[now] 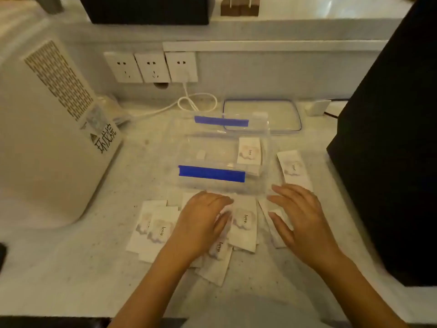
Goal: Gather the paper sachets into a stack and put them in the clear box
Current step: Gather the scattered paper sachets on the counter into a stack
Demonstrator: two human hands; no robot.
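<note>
Resting on sachets (243,223), both hands, seemingly flat

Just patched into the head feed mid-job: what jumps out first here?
The clear box with two blue tape strips sits at the centre of the counter, one sachet already inside at its right end. Just in front, both hands press flat on a scatter of "love" sachets: left hand, right hand. One stray sachet lies right of the box.

Pale speckled stone counter (71,268), three wall sockets (151,67), white appliance (47,129), dim warm light
</note>
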